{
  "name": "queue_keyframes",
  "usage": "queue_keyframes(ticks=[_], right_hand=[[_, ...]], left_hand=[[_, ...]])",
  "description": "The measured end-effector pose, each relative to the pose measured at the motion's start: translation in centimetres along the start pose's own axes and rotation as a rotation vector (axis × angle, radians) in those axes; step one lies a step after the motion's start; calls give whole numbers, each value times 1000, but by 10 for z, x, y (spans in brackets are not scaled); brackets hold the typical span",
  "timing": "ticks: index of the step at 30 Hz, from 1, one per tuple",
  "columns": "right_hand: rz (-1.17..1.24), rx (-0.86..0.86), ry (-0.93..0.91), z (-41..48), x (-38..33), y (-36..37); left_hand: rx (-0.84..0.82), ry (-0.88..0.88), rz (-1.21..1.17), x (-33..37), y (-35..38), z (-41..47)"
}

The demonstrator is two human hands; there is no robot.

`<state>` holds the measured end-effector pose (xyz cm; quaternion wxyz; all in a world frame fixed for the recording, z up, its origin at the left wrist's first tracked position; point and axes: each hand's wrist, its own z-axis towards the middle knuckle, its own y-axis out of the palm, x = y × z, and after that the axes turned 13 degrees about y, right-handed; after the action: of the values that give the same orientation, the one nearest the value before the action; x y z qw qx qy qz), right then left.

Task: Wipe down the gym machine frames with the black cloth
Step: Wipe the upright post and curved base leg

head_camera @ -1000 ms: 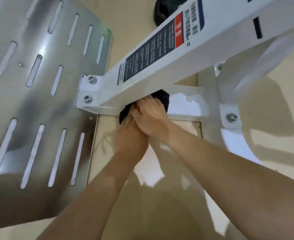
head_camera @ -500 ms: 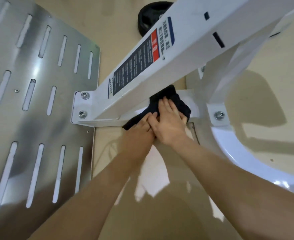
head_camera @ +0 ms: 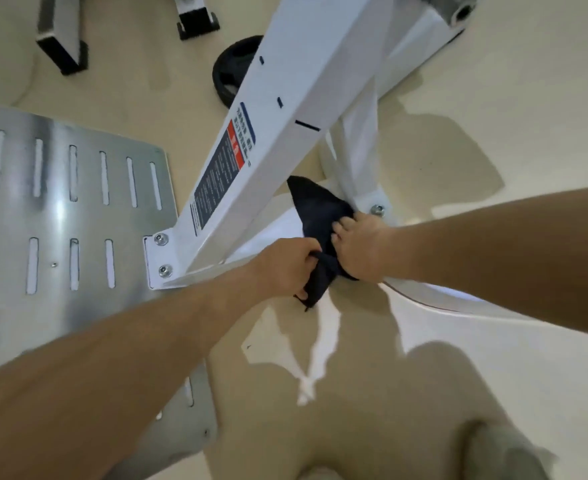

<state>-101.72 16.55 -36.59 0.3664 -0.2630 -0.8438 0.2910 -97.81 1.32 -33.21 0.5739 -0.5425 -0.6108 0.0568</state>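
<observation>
The black cloth [head_camera: 315, 216] lies bunched on the low white base bar of the gym machine, just right of the slanted white frame beam [head_camera: 285, 109] with its warning label. My left hand [head_camera: 285, 263] grips the cloth's near end with curled fingers. My right hand [head_camera: 360, 247] lies on top of the cloth and presses it against the base bar near a bolt [head_camera: 377, 210]. The cloth's far tip pokes out under the beam.
A slotted steel footplate [head_camera: 60, 216] covers the floor at left, bolted to the frame's foot. A black weight plate [head_camera: 231, 72] lies behind the beam. Two other machine feet [head_camera: 63, 39] stand at the top left. The curved white base tube [head_camera: 458, 303] runs right.
The view has pulled back and up. Both hands and the cloth have slid right along the base bar, from under the beam toward the bolted bracket. My left hand now grips the cloth's end.
</observation>
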Motion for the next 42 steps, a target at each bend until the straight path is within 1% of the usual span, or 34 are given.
queue_keyframes(ticks=[2, 4, 5, 6, 8, 10, 12, 14, 15, 17, 20, 22, 24, 26, 28, 30, 32, 35, 37, 39, 41, 42], right_hand=[[35, -13, -9, -7, 4, -3], [95, 58, 11, -5, 9, 0], [132, 99, 30, -2, 7, 4], [201, 128, 58, 4, 1, 8], [425, 176, 171, 17, -17, 13], [638, 178, 259, 30, -35, 5], [762, 178, 287, 37, -50, -3], [840, 208, 284, 44, -55, -4], [861, 235, 264, 46, -54, 0], [871, 281, 239, 49, -52, 13], [916, 326, 260, 54, -54, 26], [985, 334, 281, 56, -56, 24], [1029, 315, 286, 55, -59, 20], [964, 302, 301, 54, -63, 20], [823, 287, 334, 52, -61, 24], [775, 243, 397, 49, -55, 28], [810, 223, 437, 42, -55, 30], [783, 296, 426, 31, -80, 26], [792, 286, 389, 32, -89, 19], [861, 301, 312, 42, -81, 8], [1059, 355, 202, 51, -71, -4], [1205, 375, 144, 52, -69, -10]], left_hand=[[-28, -70, -120, 12, -3, -1], [-5, -163, -257, 16, -5, -1], [11, -221, -289, 16, -5, -1], [30, -274, -298, 15, -6, -1], [102, -352, -336, 16, -7, -3], [199, -415, -409, 19, -6, -8], [288, -430, -357, 21, 3, -10], [360, -409, -281, 17, 14, -12], [371, -379, -238, 15, 19, -11], [355, -290, -75, 14, 26, -3], [363, -217, 146, 11, 25, 9], [308, -182, 268, 7, 20, 17], [124, -118, 439, -1, 13, 21], [-65, -55, 632, -11, 8, 26], [-143, -15, 725, -15, 10, 29], [-155, 17, 712, -15, 18, 34], [-180, -18, 762, -17, 24, 43], [-364, -177, 987, -26, 20, 52], [-461, -250, 1143, -26, 12, 51], [-485, -282, 1242, -19, 4, 46], [-509, -250, 1298, -6, -1, 33], [-501, -223, 1302, 2, -3, 23]])
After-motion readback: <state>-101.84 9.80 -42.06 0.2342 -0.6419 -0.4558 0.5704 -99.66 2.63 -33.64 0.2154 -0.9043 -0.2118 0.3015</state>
